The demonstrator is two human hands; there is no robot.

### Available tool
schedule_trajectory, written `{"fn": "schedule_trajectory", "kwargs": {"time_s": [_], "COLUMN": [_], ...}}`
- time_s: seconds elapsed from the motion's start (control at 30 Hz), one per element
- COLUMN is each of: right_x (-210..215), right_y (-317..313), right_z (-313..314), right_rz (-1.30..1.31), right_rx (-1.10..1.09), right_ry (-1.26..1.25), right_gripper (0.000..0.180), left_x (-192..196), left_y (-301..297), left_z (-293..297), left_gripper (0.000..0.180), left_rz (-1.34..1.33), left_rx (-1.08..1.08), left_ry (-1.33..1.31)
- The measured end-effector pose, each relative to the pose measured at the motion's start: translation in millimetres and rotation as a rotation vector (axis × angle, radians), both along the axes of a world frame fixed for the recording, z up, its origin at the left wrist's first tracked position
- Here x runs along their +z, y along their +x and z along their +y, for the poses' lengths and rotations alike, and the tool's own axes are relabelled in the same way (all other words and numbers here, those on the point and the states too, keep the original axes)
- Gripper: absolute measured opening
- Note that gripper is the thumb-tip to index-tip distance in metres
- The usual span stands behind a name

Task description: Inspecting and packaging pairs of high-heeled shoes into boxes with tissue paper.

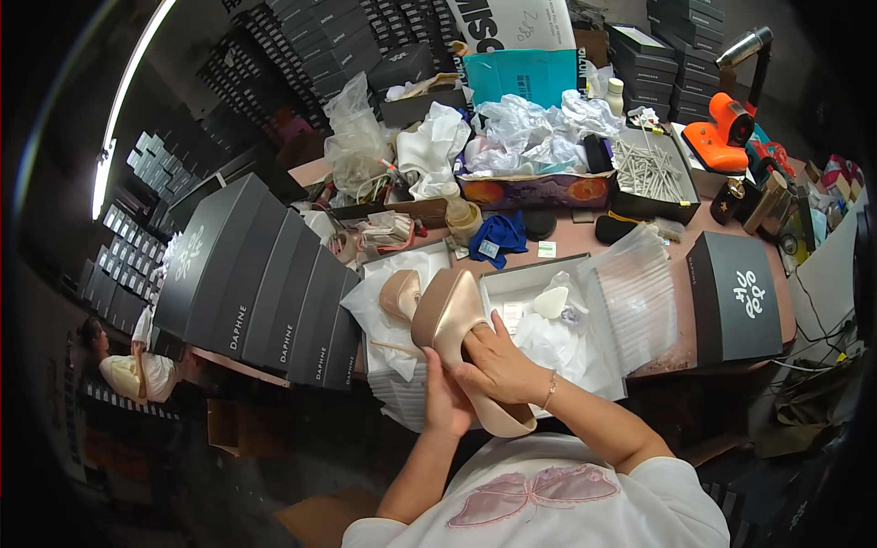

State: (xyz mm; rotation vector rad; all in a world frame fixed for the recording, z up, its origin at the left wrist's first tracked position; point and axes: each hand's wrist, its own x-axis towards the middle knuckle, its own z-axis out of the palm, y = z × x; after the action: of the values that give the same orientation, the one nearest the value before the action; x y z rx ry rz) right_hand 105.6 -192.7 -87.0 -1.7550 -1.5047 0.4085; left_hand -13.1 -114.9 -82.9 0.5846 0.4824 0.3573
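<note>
I hold a beige satin high-heeled shoe (448,315) with a thick platform sole over the near edge of the table. My left hand (445,402) grips it from below near the heel. My right hand (498,365) lies over the shoe's opening, fingers curled onto its upper. The matching second shoe (399,294) lies on white tissue paper in an open box (388,315) just left of my hands. To the right stands another open white shoe box (539,324) with tissue and small packets inside.
A row of dark grey shoe boxes (265,283) stands on the left. A single dark box (738,297) lies at right, beside a stack of clear bags (635,292). Crumpled paper, a tray of sticks (650,169) and an orange tool (722,132) fill the back. A person (128,365) sits far left.
</note>
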Motion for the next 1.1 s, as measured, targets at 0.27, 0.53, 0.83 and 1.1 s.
{"fn": "schedule_trajectory", "kwargs": {"time_s": [0.27, 0.53, 0.83, 1.1], "right_x": [-3, 32, 46, 62], "right_y": [-7, -17, -4, -24], "right_z": [-16, -62, -51, -84], "right_rz": [-0.126, 0.183, 1.976, 1.57], "right_rx": [0.059, 0.182, 0.087, 0.354], "right_ry": [-0.034, 0.177, 0.448, 0.401], "right_gripper": [0.08, 0.056, 0.066, 0.088], "left_x": [-16, 16, 4, 18], "left_y": [10, 0, 17, 8], "left_z": [46, 83, 3, 5], "left_gripper": [0.059, 0.073, 0.083, 0.072], "left_rz": [0.038, -0.135, -0.203, -0.589], "left_rx": [0.039, 0.244, 0.313, 0.153], "left_ry": [0.475, 0.669, 0.993, 1.166]}}
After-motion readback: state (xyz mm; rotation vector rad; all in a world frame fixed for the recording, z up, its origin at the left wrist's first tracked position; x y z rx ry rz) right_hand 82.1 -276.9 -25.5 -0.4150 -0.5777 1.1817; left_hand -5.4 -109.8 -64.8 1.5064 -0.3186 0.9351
